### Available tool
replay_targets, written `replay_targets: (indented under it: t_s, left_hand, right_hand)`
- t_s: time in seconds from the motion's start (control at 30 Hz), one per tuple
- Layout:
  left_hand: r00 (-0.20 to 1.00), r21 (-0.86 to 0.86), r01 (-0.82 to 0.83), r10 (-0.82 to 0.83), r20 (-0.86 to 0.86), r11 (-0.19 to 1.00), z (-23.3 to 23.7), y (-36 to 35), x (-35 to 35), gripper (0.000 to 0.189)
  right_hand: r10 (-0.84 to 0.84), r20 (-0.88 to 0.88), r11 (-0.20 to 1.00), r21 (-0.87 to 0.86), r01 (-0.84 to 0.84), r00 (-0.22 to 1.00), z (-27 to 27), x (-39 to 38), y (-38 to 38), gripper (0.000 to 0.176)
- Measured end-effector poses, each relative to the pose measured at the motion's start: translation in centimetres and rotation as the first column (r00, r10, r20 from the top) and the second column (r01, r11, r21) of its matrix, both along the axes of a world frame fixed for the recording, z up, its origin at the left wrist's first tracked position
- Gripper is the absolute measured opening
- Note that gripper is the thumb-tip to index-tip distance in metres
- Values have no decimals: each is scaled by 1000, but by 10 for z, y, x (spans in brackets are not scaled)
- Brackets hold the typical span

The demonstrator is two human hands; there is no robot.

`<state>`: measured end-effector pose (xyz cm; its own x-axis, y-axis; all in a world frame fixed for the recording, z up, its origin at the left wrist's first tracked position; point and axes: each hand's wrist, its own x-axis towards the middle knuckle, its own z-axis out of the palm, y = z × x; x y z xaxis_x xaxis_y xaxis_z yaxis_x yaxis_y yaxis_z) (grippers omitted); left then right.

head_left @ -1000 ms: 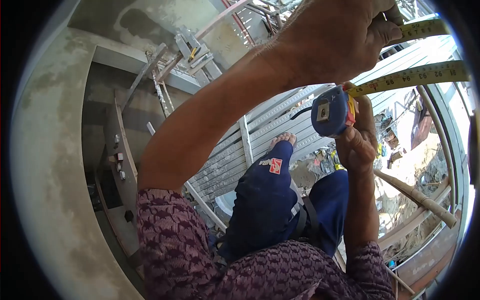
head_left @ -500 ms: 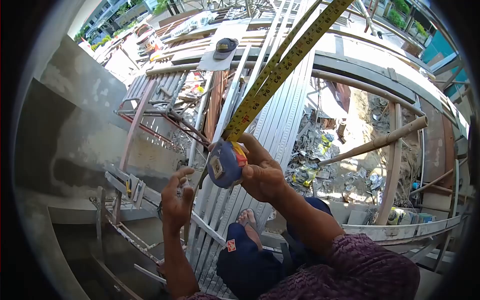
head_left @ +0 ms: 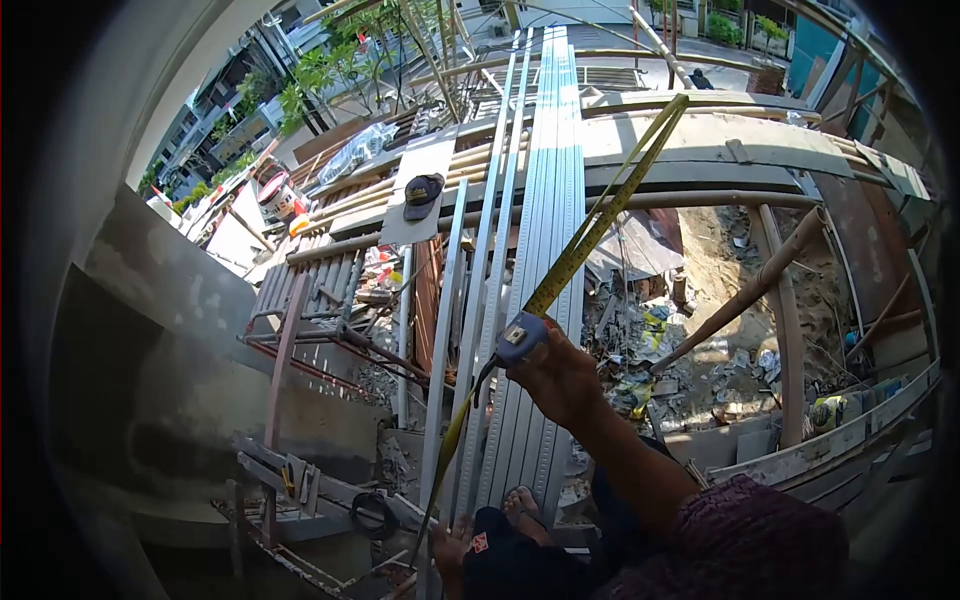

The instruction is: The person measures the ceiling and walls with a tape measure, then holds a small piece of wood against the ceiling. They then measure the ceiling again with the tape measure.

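My right hand (head_left: pixel 562 382) grips the blue-grey case of a tape measure (head_left: pixel 522 338) above the metal channels (head_left: pixel 540 240). Its yellow blade (head_left: pixel 605 215) runs out to the upper right, folds sharply and comes back behind the case. The lower stretch of blade (head_left: pixel 452 440) slants down to my left hand (head_left: pixel 452 548), low beside my knee at the near end of the channels. Those left fingers look closed around the blade, partly blurred. A dark strap hangs from the case.
A dark cap (head_left: pixel 422 195) lies on a pale board. Bamboo poles (head_left: pixel 745 290) and scaffolding (head_left: pixel 330 330) surround the channels, with rubble below. A plastered wall (head_left: pixel 190 330) stands at left. My bare foot (head_left: pixel 525 510) is on the channels; a white bucket (head_left: pixel 280 195) stands farther back.
My left hand has dropped from beside the case to the near end of the channels. The tape measure has moved away from me, and the view has tilted up.
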<state>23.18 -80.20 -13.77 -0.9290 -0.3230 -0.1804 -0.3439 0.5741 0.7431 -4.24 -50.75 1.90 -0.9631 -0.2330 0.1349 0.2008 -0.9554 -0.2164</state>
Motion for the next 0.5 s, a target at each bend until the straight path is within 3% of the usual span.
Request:
replay_targets:
  t_s: [0.03, 0.07, 0.1, 0.2, 0.23, 0.27, 0.33, 0.4, 0.47, 0.5]
  left_hand:
    - [940, 678, -279, 337, 49, 680, 16, 8, -13, 52]
    - [804, 944, -322, 505, 315, -75, 25, 11, -21, 53]
    - [817, 939, -248, 470, 334, -238, 13, 2, -24, 55]
    - [778, 975, -114, 593, 208, -193, -7, -4, -32, 53]
    - [797, 999, 16, 603, 11, -40, -3, -3, -33, 45]
    - [800, 999, 19, 600, 8, -39, 1, -3, -32, 45]
    - [701, 983, 165, 693, -172, 77, 8, -10, -29, 38]
    - [679, 993, 98, 725, -119, 72, -12, -47, -9, 36]
    - [633, 955, 187, 714, -298, 231, -11, -63, 3, 35]
    - [583, 963, 228, 771, -255, 147, -1, -66, 6, 38]
  right_hand:
    - [20, 13, 1000, 5, -20, 1000, -1, 3, 2, 41]
    - [39, 29, 999, 11, -39, 999, -3, 6, 4, 40]
    - [51, 23, 998, 33, -52, 998, -4, 8, 7, 41]
    - [22, 45, 989, 142, -29, 999, -1, 16, 17, 44]
    - [8, 23, 987, 163, -12, 1000, -3, 18, 22, 47]
    - [4, 20, 987, 161, -7, 1000, -4, 21, 27, 47]
    - [-17, 33, 969, 248, 8, 999, -2, 26, 40, 45]
    - [-19, 44, 974, 227, 8, 999, -7, 28, 49, 41]
    - [-20, 69, 989, 144, 10, 997, -15, 30, 57, 38]
    - [-36, 100, 987, 161, 19, 994, -19, 30, 61, 34]
